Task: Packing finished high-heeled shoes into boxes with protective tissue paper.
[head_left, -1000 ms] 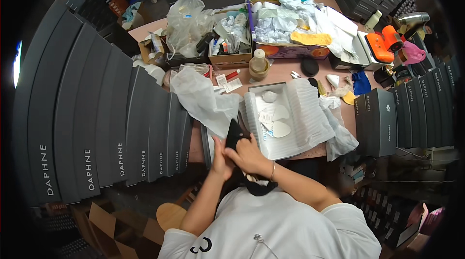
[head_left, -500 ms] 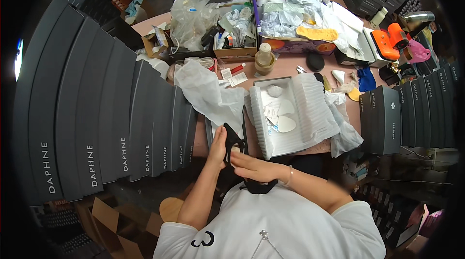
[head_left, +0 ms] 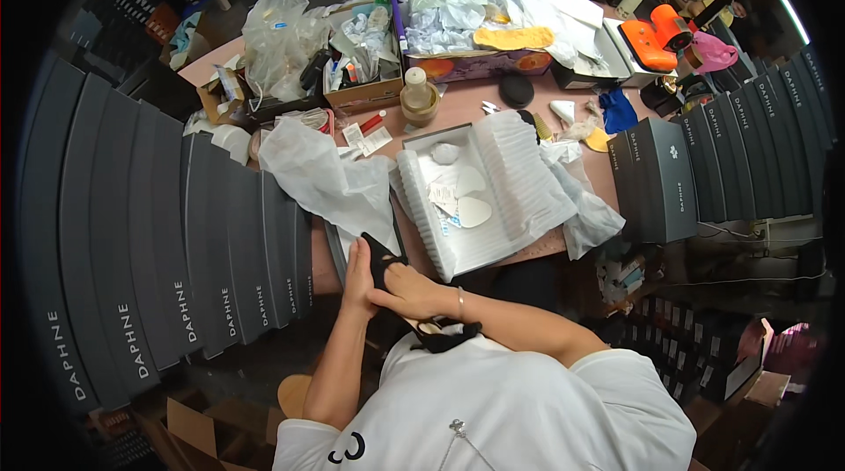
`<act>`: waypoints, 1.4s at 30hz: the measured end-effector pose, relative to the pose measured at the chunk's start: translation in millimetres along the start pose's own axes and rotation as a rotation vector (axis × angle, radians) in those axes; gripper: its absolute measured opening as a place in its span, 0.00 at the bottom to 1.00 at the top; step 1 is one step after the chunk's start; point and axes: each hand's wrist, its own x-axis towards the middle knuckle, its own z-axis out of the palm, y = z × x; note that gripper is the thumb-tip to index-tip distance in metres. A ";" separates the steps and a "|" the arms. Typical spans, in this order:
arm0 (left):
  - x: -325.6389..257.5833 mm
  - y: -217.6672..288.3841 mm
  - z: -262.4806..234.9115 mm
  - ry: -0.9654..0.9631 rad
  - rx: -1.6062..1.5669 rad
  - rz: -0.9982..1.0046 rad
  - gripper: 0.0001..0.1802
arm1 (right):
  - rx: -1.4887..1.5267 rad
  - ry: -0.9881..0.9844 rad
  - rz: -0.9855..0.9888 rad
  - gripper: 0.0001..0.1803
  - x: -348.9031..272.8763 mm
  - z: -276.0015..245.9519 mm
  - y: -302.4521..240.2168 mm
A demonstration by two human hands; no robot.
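A black shoe (head_left: 378,253) is held low in front of my chest, its toe pointing away and its pale-lined heel end close to my shirt. Around the toe end, my left hand (head_left: 357,282) is closed from the left side. My right hand (head_left: 412,291) lies over the front of the shoe, fingertips tucked in at the upper and thumb toward my left hand. Just beyond is an open grey box (head_left: 396,226) partly under white tissue paper (head_left: 321,167). To its right, another open shoe box (head_left: 519,253) holds a paper ball, white insole-shaped pieces and small packets.
Tall rows of dark shoe boxes (head_left: 150,233) flank me at left, with more boxes (head_left: 656,176) at right. Along the back stand a bottle (head_left: 419,101), a carton of crumpled paper (head_left: 475,68) and an orange tape dispenser (head_left: 647,44). An open carton (head_left: 191,427) sits low at left.
My right hand has moved forward over the front of the shoe, and the pale-lined heel end now shows behind it. The view has shifted, so the table appears further left and higher.
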 end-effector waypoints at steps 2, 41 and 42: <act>-13.2 2.6 18.4 -0.042 -0.034 -0.079 0.28 | 0.123 -0.249 0.143 0.38 -23.4 -24.9 -7.0; -17.4 -20.6 71.6 0.013 -0.286 -0.440 0.18 | -1.284 -0.118 0.083 0.09 26.0 -151.7 171.4; -13.9 -21.7 71.8 0.012 -0.303 -0.433 0.20 | -1.323 -0.125 0.023 0.08 31.4 -150.3 181.7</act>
